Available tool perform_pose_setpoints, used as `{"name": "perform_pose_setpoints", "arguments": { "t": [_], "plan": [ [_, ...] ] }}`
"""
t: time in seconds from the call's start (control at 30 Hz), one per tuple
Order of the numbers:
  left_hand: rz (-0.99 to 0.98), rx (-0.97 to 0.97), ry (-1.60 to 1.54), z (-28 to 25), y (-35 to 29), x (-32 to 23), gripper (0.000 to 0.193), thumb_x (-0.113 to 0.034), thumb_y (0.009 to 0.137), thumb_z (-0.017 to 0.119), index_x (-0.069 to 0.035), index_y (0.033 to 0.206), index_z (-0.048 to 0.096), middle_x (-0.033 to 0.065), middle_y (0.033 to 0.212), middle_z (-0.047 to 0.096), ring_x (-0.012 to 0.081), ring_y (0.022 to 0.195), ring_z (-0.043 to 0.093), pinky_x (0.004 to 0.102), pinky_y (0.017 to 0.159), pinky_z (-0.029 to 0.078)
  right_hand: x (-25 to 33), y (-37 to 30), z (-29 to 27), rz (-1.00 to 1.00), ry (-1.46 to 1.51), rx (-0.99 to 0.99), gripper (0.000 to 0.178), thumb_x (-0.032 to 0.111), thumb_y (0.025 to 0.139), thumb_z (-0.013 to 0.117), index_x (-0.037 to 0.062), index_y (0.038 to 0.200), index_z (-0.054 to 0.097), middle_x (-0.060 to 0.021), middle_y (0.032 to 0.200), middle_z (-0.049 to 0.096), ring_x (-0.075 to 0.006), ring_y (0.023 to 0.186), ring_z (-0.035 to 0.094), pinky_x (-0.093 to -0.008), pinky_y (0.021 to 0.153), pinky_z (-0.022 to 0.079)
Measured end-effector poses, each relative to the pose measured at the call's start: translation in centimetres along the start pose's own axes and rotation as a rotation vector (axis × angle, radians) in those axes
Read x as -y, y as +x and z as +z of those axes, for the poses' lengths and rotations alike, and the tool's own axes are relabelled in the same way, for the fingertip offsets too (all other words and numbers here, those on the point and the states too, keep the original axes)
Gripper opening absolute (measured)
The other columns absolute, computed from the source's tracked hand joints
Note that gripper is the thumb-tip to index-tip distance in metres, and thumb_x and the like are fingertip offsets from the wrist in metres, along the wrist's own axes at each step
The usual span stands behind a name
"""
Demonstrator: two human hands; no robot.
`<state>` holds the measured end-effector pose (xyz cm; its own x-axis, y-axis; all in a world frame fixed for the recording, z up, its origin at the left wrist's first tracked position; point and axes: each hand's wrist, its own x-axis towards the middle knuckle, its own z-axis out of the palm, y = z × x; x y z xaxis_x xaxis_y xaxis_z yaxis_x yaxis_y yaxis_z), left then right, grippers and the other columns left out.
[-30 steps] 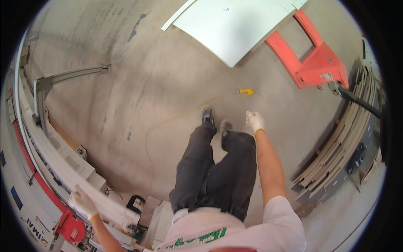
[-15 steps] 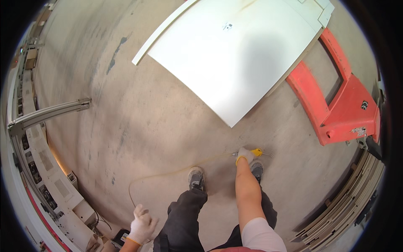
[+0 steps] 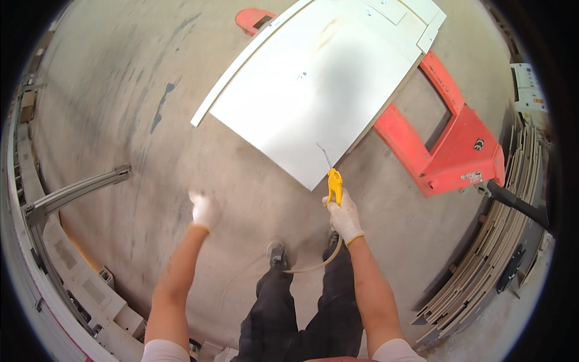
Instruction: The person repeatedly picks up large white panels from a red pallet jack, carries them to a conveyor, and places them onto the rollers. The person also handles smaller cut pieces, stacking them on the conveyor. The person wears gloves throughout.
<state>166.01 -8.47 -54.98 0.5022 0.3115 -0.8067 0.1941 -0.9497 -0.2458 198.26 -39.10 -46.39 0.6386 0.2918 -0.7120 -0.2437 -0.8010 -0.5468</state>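
Yellow air gun (image 3: pixel 335 181): lifted off the floor (image 3: pixel 163 181) within the last half second; now gripped in the gloved right hand (image 3: pixel 344 218), fingers closed round the handle, near the closest corner of the white panel (image 3: pixel 271 90). Pointed away from the body, with thin nozzle (image 3: pixel 326 155) overlapping that corner in view; cannot confirm contact. Cannot tell whether trigger pressed. Trailing a hose (image 3: pixel 329 260) that loops below the wrist toward the shoes (image 3: pixel 276 250). Judged fully in hand, free to be aimed. Also recorded: left hand (image 3: pixel 205 211) brought forward over the floor, well apart from the gun, apparently holding nothing; too blurred to tell whether fingers open or closed.
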Motion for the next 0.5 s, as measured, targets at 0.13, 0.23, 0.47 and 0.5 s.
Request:
{"name": "perform_pose_setpoints", "arguments": {
  "t": [0.13, 0.23, 0.47, 0.5],
  "plan": [
    [-0.314, 0.166, 0.100, -8.6, 13.6, 9.1, 0.052, -0.033, 0.117, 0.052, -0.041, 0.168, 0.050, 0.0129, 0.161, 0.063, 0.0525, 0.155, 0.048, 0.0834, 0.114, 0.040, 3.6, 7.6, -2.7, -0.020, 0.224, -0.362, 0.037, 0.037, 0.113, 0.061, 0.0058, 0.132, 0.063, -0.0062, 0.086, 0.065, -0.0173, 0.071, 0.065, -0.0350, 0.064, 0.052],
    [-0.474, 0.049, 0.022, -14.7, 19.4, 13.2, 0.070, -0.026, 0.115, 0.061, -0.054, 0.173, 0.034, 0.0121, 0.171, 0.049, 0.0521, 0.160, 0.041, 0.0807, 0.118, 0.040, 2.9, 12.6, -5.7, 0.081, 0.464, -0.417, 0.037, 0.040, 0.116, 0.057, 0.0051, 0.127, 0.061, -0.0047, 0.084, 0.062, -0.0148, 0.064, 0.061, -0.0347, 0.058, 0.050],
    [-0.464, 0.068, 0.055, -19.4, 28.5, 17.6, 0.065, -0.045, 0.105, 0.075, -0.036, 0.165, 0.052, 0.0170, 0.152, 0.065, 0.0471, 0.142, 0.060, 0.0611, 0.113, 0.054, -8.0, 23.0, -1.5, 0.436, 0.986, -0.686, 0.026, 0.033, 0.114, 0.060, 0.0077, 0.119, 0.060, 0.0012, 0.075, 0.052, -0.0111, 0.058, 0.054, -0.0296, 0.050, 0.047],
    [-0.557, 0.014, -0.192, -19.6, 29.7, 17.9, 0.064, -0.049, 0.101, 0.078, -0.027, 0.159, 0.061, 0.0166, 0.142, 0.071, 0.0453, 0.133, 0.067, 0.0561, 0.110, 0.056, -10.0, 23.8, 0.0, 0.368, 0.961, -0.505, 0.022, 0.027, 0.112, 0.062, 0.0067, 0.120, 0.060, 0.0000, 0.078, 0.056, -0.0123, 0.062, 0.057, -0.0311, 0.054, 0.050]
  ]
}}
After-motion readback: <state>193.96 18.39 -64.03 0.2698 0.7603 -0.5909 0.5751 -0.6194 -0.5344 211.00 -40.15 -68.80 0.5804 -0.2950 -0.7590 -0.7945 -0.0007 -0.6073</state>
